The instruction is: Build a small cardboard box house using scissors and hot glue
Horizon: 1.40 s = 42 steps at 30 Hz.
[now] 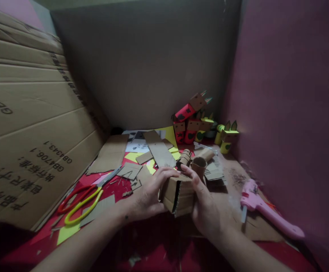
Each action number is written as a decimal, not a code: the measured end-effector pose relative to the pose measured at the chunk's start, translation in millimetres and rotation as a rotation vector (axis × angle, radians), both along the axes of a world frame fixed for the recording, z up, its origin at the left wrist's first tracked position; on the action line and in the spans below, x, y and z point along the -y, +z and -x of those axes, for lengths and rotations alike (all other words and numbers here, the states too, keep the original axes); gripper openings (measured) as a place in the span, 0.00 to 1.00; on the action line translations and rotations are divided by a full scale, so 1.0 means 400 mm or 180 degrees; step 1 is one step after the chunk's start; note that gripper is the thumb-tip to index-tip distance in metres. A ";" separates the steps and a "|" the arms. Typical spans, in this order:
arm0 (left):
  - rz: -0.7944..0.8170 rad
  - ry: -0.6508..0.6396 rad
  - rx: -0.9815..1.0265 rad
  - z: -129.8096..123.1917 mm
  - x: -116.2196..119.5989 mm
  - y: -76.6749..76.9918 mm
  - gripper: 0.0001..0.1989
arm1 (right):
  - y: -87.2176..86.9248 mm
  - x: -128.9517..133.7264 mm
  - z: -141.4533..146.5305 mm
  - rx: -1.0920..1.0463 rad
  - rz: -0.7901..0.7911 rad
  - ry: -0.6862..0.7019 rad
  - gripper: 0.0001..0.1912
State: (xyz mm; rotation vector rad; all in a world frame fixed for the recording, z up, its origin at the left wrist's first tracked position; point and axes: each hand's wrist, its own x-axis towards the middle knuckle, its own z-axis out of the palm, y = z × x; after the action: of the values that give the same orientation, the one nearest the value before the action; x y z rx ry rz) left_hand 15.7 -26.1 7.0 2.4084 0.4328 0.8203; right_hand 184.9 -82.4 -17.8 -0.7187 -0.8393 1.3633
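Note:
Between my two hands is a small folded cardboard box (185, 198), tilted, with a dark open seam along one edge. My left hand (150, 192) is closed on its left side, thumb below and fingers over the top. From the right, my right hand (205, 206) presses against the box with its fingers pointing up and away. Just behind the box stands a cardboard tube (199, 166), close to my right fingertips. A second tube with slits (185, 156) lies beside it. Scissors (87, 200) with one red and one yellow handle lie left of my left arm.
A pink glue gun (266, 211) lies on cardboard at the right. Several red and yellow animal-like figures (191, 132) stand at the back. Cardboard strips (160, 149) and paper scraps cover the red surface. A large carton (34, 124) walls the left; a pink wall (289, 113) bounds the right.

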 end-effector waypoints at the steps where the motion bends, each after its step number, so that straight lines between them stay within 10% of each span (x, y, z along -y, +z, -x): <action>1: 0.0026 -0.0058 -0.0024 0.002 -0.001 0.009 0.33 | 0.011 -0.001 0.001 -0.0173 0.0186 0.0023 0.30; 9: -0.0032 -0.0394 -0.0557 0.016 0.012 0.089 0.32 | 0.045 -0.005 -0.016 -0.1278 0.1056 0.1144 0.17; 16: -0.0163 -0.0531 -0.1208 0.019 0.029 0.160 0.35 | 0.032 -0.002 -0.028 -0.0991 0.0413 0.2054 0.23; 23: -0.0666 0.0110 -0.1280 0.049 0.011 0.144 0.44 | 0.021 -0.007 -0.025 -0.1068 0.0356 0.1736 0.26; 28: -0.0721 0.1076 -0.0422 0.086 0.052 0.123 0.25 | 0.020 -0.018 -0.028 -0.1184 0.0541 0.1195 0.24; 42: -0.1318 0.1081 0.0306 0.017 0.170 0.068 0.12 | 0.030 -0.001 -0.003 -0.1494 0.1000 0.0580 0.27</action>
State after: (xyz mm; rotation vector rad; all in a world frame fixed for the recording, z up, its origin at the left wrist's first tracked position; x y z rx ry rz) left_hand 9.0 -94.1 34.2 2.6933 0.7051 1.2752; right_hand 186.0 -81.9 -5.6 -0.5323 -0.3249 1.7627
